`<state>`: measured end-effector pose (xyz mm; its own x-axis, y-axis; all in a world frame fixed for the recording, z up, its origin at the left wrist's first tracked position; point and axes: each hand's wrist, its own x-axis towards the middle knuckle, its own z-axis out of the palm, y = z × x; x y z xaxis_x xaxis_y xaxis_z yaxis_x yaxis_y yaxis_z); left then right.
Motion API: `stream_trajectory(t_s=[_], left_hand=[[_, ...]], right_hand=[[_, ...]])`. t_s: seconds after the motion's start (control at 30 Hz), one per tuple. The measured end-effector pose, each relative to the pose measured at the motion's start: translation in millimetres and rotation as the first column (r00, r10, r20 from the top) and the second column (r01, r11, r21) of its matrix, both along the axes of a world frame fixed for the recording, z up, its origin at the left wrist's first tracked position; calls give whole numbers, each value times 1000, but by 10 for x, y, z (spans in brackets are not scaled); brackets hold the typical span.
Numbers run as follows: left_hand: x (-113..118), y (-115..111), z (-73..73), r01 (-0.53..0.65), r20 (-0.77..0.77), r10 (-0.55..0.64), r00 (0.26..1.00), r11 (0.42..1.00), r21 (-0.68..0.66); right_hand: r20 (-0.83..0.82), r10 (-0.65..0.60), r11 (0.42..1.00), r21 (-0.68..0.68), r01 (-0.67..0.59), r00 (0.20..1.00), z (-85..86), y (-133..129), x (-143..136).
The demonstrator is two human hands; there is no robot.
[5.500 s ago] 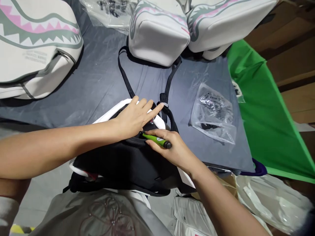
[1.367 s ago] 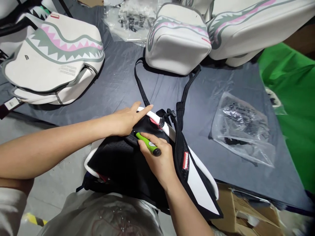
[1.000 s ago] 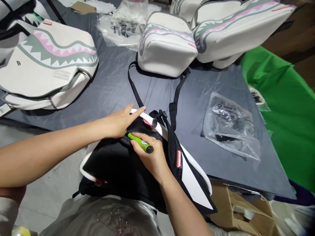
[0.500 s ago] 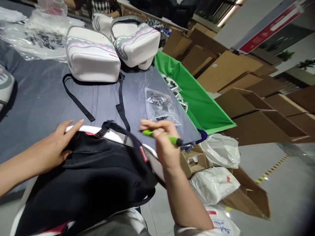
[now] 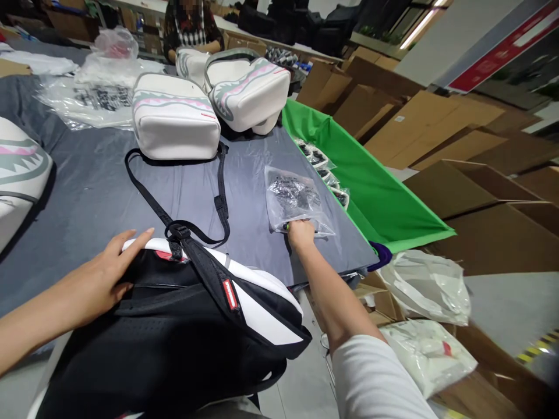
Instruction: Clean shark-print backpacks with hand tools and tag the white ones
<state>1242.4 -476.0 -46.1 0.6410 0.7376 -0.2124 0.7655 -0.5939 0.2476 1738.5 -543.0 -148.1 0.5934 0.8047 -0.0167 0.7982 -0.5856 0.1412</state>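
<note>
A black-and-white backpack leans near me, its black back panel facing up and a strap with a red tag lying across it. My left hand grips its upper left edge, fingers over the white rim and thumb on the black panel. At the table's right side, my right hand is closed at the near edge of a clear plastic bag with dark contents. A bit of a slim green-and-black tool shows at its fingers; the rest is hidden.
White backpacks with a shark-mouth print stand farther back on the grey-covered table. To the right are a green fabric bin with bagged items, cardboard boxes and white plastic bags. A person is across the table.
My right hand has moved away from the backpack to the clear bag with the green tool. The backpack strap now lies flatter across the panel. My left hand stays on the rim.
</note>
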Motion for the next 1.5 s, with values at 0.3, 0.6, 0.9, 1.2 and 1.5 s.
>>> stream_trajectory(t_s=[0.3, 0.6, 0.9, 1.2, 1.5], left_hand=[[12, 31, 27, -3, -38, 2, 999, 999, -38], [30, 50, 26, -3, -11, 3, 1000, 999, -37], [168, -73, 223, -96, 55, 102, 993, 991, -96], [-506, -613, -98, -221, 463, 354, 813, 922, -317], [-554, -779, -295, -316, 499, 430, 752, 900, -299]], right_hand=[[82, 44, 998, 37, -47, 996, 39, -240, -24], [-74, -69, 959, 270, 87, 995, 649, -609, -345], [-732, 572, 794, 607, -27, 369, 1450, -489, -2219], [-468, 681, 723, 314, -615, 563, 1619, -197, -3035], [-477, 705, 544, -112, -832, 525, 1421, -31, -3289]])
